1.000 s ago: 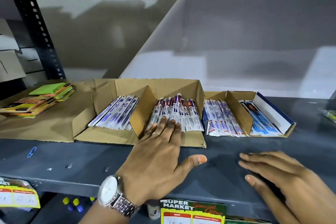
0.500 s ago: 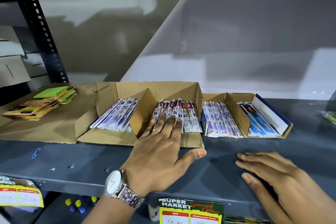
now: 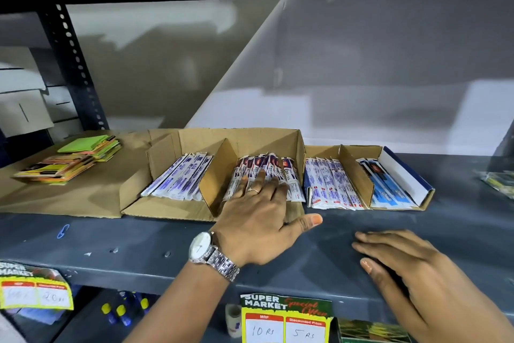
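A dark grey metal shelf [image 3: 111, 237] spans the whole view and carries everything else. On its left part lies a flat brown cardboard sheet [image 3: 69, 195]. Touching the sheet's right edge is a large open brown cardboard box [image 3: 239, 139], split by a slanted divider into two compartments. Just to the right of that box sits a smaller open cardboard box [image 3: 356, 173], also divided in two.

The left grip [image 3: 256, 225] (the hand with the watch) is spread wide and holds nothing. Its straight fingers lie flat on the long white-and-purple packets [image 3: 288, 175] in the right compartment of the large box, and its thumb points right, above the bare shelf. The right grip [image 3: 411, 267] also holds nothing. It rests palm down on the shelf's front, fingers straight and pointing left, well apart from both boxes.

Similar white-and-purple packets [image 3: 180, 178] fill the left compartment. A stack of green, orange and yellow note pads [image 3: 69, 161] rests on the sheet. A yellow-and-green supermarket price label [image 3: 286, 320] hangs below the shelf edge. A silver wristwatch [image 3: 200, 248] circles the left wrist. A blue paper clip [image 3: 63, 231] lies on the shelf, and a thin ring [image 3: 254, 190] sits on one left finger.
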Tool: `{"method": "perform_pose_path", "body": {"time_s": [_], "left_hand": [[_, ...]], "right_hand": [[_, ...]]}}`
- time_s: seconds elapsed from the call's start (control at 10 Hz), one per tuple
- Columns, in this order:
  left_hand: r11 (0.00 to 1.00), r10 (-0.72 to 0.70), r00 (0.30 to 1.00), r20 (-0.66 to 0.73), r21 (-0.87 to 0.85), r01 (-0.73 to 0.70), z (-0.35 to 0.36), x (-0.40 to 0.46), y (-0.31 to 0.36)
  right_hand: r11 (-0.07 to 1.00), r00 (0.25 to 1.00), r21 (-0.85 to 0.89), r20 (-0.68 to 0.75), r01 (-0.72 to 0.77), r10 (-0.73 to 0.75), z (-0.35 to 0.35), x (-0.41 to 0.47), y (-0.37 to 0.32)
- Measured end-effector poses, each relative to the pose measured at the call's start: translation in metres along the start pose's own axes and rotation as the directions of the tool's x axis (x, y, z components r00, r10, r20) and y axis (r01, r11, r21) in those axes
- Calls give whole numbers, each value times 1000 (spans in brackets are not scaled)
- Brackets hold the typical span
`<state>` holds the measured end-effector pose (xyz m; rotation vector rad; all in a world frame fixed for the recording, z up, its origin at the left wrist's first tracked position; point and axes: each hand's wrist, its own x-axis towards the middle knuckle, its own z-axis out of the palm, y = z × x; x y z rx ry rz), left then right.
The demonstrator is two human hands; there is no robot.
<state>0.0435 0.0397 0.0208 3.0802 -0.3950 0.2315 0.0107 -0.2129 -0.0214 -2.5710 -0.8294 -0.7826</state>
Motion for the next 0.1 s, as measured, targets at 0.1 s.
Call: {"method": "perform_pose_path", "body": {"time_s": [0.1], "left_hand": [[1000,-20,998,-56,-19,19,-1,-5,0]], "right_hand": [[996,1000,81,-9,-29,30,-3,-3,2]]}}
